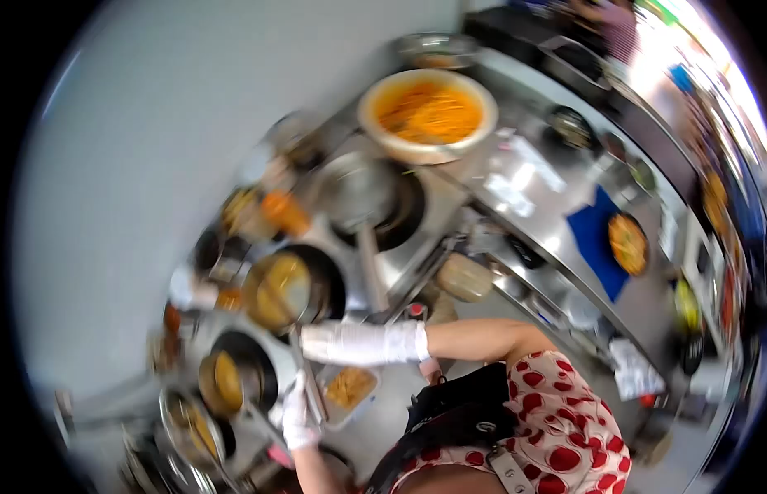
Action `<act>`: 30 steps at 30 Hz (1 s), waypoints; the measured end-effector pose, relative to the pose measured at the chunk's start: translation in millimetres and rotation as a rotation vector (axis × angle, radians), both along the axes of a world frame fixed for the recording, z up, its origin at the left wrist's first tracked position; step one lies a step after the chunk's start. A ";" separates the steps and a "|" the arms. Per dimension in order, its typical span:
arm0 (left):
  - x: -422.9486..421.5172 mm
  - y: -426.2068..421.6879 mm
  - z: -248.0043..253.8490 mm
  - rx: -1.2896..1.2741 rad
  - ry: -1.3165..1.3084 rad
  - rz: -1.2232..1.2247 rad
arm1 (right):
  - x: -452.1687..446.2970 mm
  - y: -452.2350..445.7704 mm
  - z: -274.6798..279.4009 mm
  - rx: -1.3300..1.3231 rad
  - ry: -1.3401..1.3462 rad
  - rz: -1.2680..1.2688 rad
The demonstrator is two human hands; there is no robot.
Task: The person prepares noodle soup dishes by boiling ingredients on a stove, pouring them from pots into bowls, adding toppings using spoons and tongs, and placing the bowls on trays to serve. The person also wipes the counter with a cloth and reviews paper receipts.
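My right hand (324,342), in a white glove, reaches in from the right to a pan of yellow liquid (286,290). Its fingers look closed beside a long handle (313,391), but blur hides what they hold. My left hand (295,414), also gloved, lies lower down, between that handle and the handle of a smaller pan with yellow contents (228,381). Its fingers are smeared, so their grip is unclear. A clear container of golden food (350,387) sits just right of the long handle.
A metal pan (356,191) rests on the upper burner. Beyond it stands a large bowl of orange food (430,115). Jars and bottles (285,212) line the wall. On the steel counter, a plate of food (628,244) lies by a blue cloth (596,240). Another person (618,31) is at top right.
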State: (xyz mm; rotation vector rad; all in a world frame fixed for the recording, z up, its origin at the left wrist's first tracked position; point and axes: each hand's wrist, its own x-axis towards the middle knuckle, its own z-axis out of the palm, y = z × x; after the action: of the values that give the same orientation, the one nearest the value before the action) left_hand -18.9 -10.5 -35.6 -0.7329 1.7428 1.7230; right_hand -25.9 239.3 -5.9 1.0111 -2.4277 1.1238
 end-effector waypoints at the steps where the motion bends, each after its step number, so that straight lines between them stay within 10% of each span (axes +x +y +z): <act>1: -10.6 -20.5 -6.1 -0.186 0.119 -0.070 | 18.5 19.2 -7.3 0.071 0.239 -0.077; 2: -20.3 -40.8 -11.7 -0.394 0.220 -0.130 | 35.4 55.5 2.0 0.052 0.163 -0.109; 3: -38.6 -70.3 -34.9 -0.900 0.940 -0.282 | 59.9 90.3 14.0 0.020 0.089 -0.127; 7: -25.2 47.5 92.9 -1.029 1.444 0.110 | 154.8 264.7 48.7 0.530 -0.125 -0.962; 12: 36.0 306.3 117.3 -0.415 1.223 -0.182 | 308.1 523.7 7.8 -1.251 0.124 -1.578; 17: 93.0 560.4 76.6 0.047 1.047 -1.033 | 439.9 725.8 -60.5 -1.285 0.105 -2.001; 21: 140.1 755.9 20.9 0.267 0.756 -1.328 | 460.9 785.3 -65.1 -1.207 -0.146 -1.729; 30: 255.9 973.0 -56.3 0.410 0.244 -0.976 | 430.7 783.3 -54.2 -0.159 -0.089 -1.622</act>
State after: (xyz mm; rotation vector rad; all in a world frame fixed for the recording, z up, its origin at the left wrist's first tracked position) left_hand 237.0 962.5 -91.9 0.4763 1.4207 1.3833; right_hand 404.8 1022.6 -60.1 -1.0115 -2.0720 0.6118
